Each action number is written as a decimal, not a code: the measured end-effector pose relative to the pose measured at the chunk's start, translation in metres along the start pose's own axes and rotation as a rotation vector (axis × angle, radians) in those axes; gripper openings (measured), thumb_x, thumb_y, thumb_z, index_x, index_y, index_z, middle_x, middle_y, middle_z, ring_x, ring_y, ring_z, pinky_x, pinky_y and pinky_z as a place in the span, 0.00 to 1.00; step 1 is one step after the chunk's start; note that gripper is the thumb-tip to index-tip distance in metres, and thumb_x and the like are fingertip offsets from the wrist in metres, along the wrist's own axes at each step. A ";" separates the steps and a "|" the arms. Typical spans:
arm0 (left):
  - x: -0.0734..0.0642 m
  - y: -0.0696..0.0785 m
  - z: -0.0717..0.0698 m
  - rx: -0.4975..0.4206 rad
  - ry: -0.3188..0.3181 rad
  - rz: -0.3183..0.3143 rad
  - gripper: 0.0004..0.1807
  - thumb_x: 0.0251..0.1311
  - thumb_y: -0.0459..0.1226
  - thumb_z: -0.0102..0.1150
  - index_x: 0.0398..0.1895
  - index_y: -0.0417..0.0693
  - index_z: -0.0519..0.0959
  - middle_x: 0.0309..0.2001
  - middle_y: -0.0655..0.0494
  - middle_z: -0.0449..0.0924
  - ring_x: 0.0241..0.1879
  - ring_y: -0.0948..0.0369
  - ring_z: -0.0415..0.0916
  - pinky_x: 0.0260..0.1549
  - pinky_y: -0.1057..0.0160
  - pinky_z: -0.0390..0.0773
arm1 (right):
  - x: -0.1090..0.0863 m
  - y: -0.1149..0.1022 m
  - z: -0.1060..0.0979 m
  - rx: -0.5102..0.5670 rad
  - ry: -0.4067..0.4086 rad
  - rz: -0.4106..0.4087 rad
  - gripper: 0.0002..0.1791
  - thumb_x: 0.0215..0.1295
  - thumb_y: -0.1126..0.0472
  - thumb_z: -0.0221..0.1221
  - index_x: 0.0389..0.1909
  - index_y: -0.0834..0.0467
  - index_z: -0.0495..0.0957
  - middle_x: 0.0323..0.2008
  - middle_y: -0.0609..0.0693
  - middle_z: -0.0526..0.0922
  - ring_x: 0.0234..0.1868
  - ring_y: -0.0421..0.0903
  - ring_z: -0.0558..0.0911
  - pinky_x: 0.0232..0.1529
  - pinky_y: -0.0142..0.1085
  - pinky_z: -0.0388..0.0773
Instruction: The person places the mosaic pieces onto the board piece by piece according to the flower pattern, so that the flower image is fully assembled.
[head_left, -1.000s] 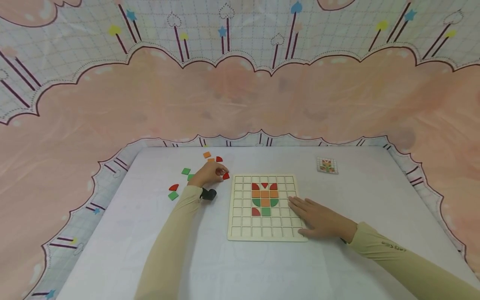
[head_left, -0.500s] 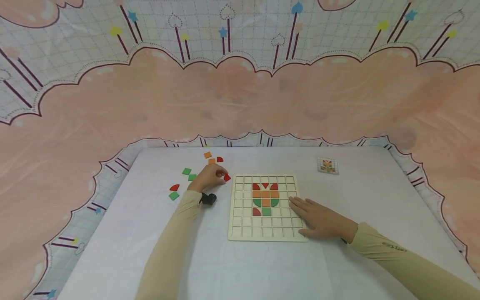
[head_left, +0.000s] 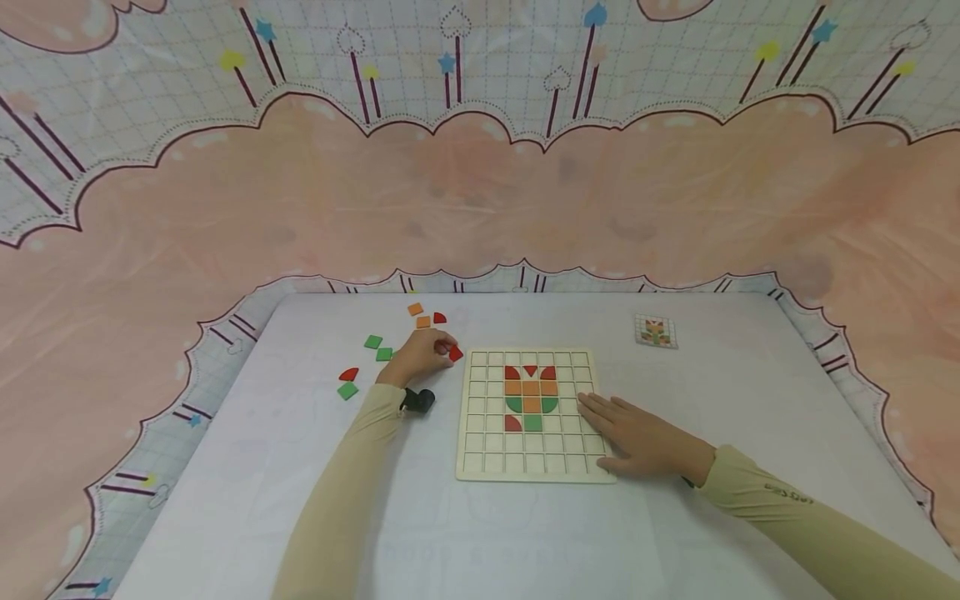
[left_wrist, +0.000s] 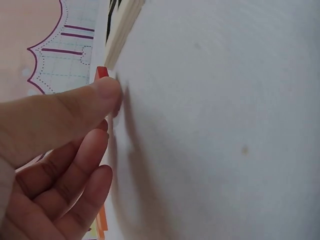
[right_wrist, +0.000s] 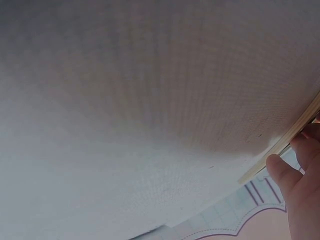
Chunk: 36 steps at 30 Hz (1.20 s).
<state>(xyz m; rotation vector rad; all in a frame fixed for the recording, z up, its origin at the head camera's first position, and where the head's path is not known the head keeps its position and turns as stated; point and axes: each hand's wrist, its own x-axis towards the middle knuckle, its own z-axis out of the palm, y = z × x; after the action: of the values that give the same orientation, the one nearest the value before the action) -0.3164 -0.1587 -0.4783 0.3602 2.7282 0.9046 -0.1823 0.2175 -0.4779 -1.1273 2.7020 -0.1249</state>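
In the head view my left hand (head_left: pixel 418 357) pinches a small red tile (head_left: pixel 456 354) between thumb and fingers, just left of the wooden grid board (head_left: pixel 480 462). The left wrist view shows the red tile's end (left_wrist: pixel 102 72) sticking out past the thumb (left_wrist: pixel 107 92), close over the white tabletop. My right hand (head_left: pixel 648 437) rests on the board's right edge with fingers extended. Its thumb (right_wrist: pixel 282 172) lies along the board's rim (right_wrist: pixel 295 132) in the right wrist view. Red, orange and green tiles (head_left: pixel 531 388) form a tulip-like pattern on the grid.
Loose tiles lie left of the board: orange squares (head_left: pixel 416 309), green squares (head_left: pixel 372 342) and red quarter-circles (head_left: pixel 348 374). A small pattern card (head_left: pixel 656 331) with a similar flower lies at the back right. A patterned cloth backdrop (head_left: pixel 480 200) rises behind the table.
The red tile has turned a little in my left fingers, while that hand stays almost in place. My right hand and the board have not moved.
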 end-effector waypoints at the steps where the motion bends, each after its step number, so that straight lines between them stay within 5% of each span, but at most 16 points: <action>1: 0.000 0.000 0.000 -0.001 0.002 -0.001 0.19 0.53 0.32 0.66 0.50 0.41 0.78 0.43 0.49 0.80 0.44 0.56 0.75 0.50 0.58 0.76 | 0.000 0.000 0.000 0.001 -0.004 0.002 0.44 0.63 0.41 0.53 0.72 0.60 0.51 0.74 0.54 0.50 0.74 0.53 0.53 0.70 0.50 0.56; 7: -0.005 0.009 -0.002 -0.032 0.036 0.068 0.18 0.53 0.31 0.65 0.49 0.38 0.78 0.43 0.47 0.81 0.43 0.56 0.77 0.48 0.59 0.78 | 0.000 0.001 0.000 -0.014 -0.001 0.005 0.44 0.62 0.41 0.53 0.72 0.59 0.51 0.74 0.54 0.51 0.74 0.52 0.54 0.70 0.50 0.56; 16: -0.017 0.044 0.005 -0.093 0.043 0.162 0.19 0.52 0.33 0.66 0.48 0.38 0.79 0.41 0.47 0.82 0.41 0.57 0.78 0.47 0.60 0.78 | 0.000 0.003 0.003 -0.030 0.003 0.002 0.44 0.62 0.40 0.53 0.72 0.59 0.50 0.74 0.53 0.50 0.74 0.52 0.53 0.70 0.49 0.56; 27: -0.026 0.086 0.035 -0.170 -0.086 0.294 0.18 0.50 0.33 0.68 0.47 0.40 0.80 0.40 0.48 0.83 0.38 0.60 0.78 0.44 0.66 0.79 | 0.001 0.005 0.005 -0.019 -0.007 0.015 0.44 0.63 0.40 0.52 0.73 0.58 0.49 0.74 0.52 0.49 0.74 0.51 0.52 0.70 0.49 0.55; 36: -0.029 0.099 0.064 -0.166 -0.201 0.366 0.17 0.50 0.33 0.68 0.45 0.40 0.81 0.41 0.49 0.84 0.36 0.64 0.79 0.37 0.75 0.77 | 0.002 0.006 0.007 -0.024 -0.006 0.012 0.44 0.63 0.39 0.52 0.73 0.57 0.49 0.75 0.52 0.49 0.74 0.51 0.52 0.71 0.49 0.55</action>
<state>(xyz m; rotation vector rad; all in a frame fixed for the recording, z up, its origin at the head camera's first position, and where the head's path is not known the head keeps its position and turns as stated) -0.2547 -0.0550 -0.4634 0.8851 2.4236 1.1073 -0.1864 0.2207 -0.4858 -1.1159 2.7113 -0.0873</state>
